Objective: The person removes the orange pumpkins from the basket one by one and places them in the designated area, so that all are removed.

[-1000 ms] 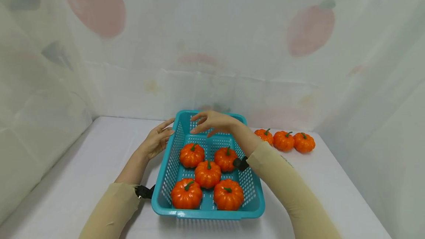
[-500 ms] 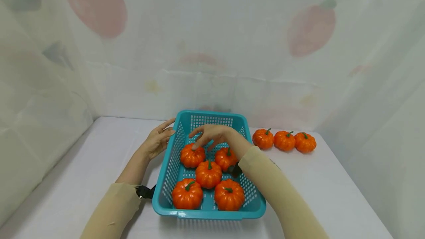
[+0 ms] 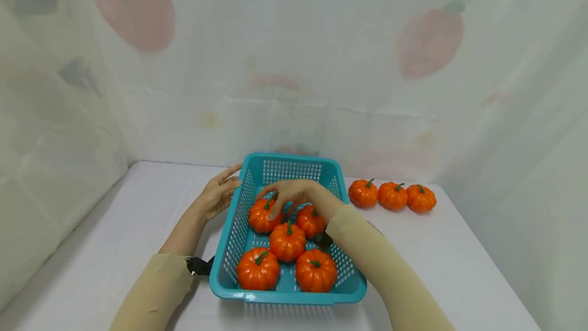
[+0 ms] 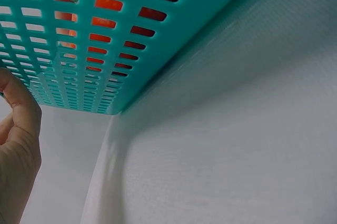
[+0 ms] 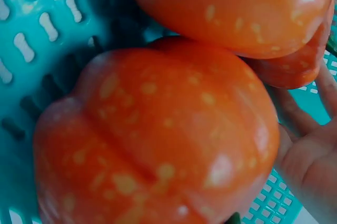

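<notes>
Several small orange pumpkins with green stems lie in a teal plastic basket (image 3: 288, 297). My right hand (image 3: 294, 192) reaches into it, fingers bent round the back-left pumpkin (image 3: 260, 220), with the thumb on its near right side and a finger at its far side. In the right wrist view, the right hand (image 5: 313, 153) shows at the right edge, its fingertips partly hidden behind a near pumpkin (image 5: 158, 134). Outside the basket, my left hand (image 3: 218, 195) rests its extended fingers against the left wall by the rim. The left wrist view shows this hand (image 4: 18, 145) beside the perforated wall.
Right of the basket, three more pumpkins stand in a row: a left one (image 3: 363, 193), a middle one (image 3: 392, 196) and a right one (image 3: 421, 198). A white cloth (image 3: 115, 239) covers the table. Pale printed curtains (image 3: 294, 55) hang behind and at both sides.
The right hand has come down from above the basket's far end and toward me, onto the back-left pumpkin. The left hand, basket and pumpkins have stayed in place.
</notes>
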A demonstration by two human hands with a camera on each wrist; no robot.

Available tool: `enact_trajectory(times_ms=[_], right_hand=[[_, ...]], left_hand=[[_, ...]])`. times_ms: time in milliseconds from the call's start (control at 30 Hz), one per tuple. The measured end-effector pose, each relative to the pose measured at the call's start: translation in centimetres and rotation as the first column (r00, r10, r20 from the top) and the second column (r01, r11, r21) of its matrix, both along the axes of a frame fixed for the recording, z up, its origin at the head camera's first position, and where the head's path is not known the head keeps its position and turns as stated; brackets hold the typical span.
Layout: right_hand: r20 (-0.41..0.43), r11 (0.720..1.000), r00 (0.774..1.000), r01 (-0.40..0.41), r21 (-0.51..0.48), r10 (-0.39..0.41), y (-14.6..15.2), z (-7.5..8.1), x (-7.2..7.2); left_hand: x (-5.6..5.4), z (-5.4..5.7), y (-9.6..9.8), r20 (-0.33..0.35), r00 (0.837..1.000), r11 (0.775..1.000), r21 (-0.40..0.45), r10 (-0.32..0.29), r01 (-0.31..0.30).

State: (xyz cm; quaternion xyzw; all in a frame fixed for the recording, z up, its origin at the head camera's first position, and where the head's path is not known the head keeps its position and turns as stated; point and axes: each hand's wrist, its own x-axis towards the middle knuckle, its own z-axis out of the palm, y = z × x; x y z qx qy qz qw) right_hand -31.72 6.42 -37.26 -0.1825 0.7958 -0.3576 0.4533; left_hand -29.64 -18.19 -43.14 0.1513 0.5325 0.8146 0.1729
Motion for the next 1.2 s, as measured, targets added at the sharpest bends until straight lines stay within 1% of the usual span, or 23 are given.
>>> enact_trajectory(times_ms=[100,267,433,533,633,733,1067,1200], right_hand=[[-0.001,1.000,1.000,-0.013,0.005,0.013,0.0,-0.1,0.0],[-0.021,0.998,0.998,-0.058,0.008,0.058,-0.1,-0.2,0.0],[-0.090,0.994,0.990,-0.111,0.016,0.112,-0.2,-0.2,0.0],[-0.126,0.991,0.983,-0.130,0.020,0.131,-0.2,-0.1,0.0],[-0.150,0.993,0.982,-0.117,0.016,0.118,-0.1,0.1,0.1],[-0.152,0.996,0.984,-0.090,0.006,0.090,0.0,0.3,0.2],[-0.100,0.998,0.995,-0.026,-0.056,0.020,0.5,1.2,0.0],[-0.102,0.998,0.995,-0.003,-0.059,-0.003,0.8,1.7,0.0]], left_hand=[[0.0,0.1,0.0,-0.005,1.000,1.000,0.005,-0.004,0.004],[0.0,0.0,0.0,-0.010,1.000,1.000,0.000,-0.006,0.006],[0.0,0.0,0.0,-0.008,1.000,1.000,-0.004,-0.001,0.001],[-0.1,-0.1,0.0,-0.007,1.000,1.000,-0.009,0.004,-0.004],[-0.1,-0.1,0.0,-0.008,1.000,1.000,-0.011,0.007,-0.007],[0.0,-0.1,0.0,-0.015,1.000,1.000,-0.012,0.008,-0.008],[0.0,0.0,0.0,-0.014,1.000,0.999,-0.035,0.022,-0.023],[0.0,0.0,0.0,-0.013,1.000,0.999,-0.038,0.022,-0.022]])
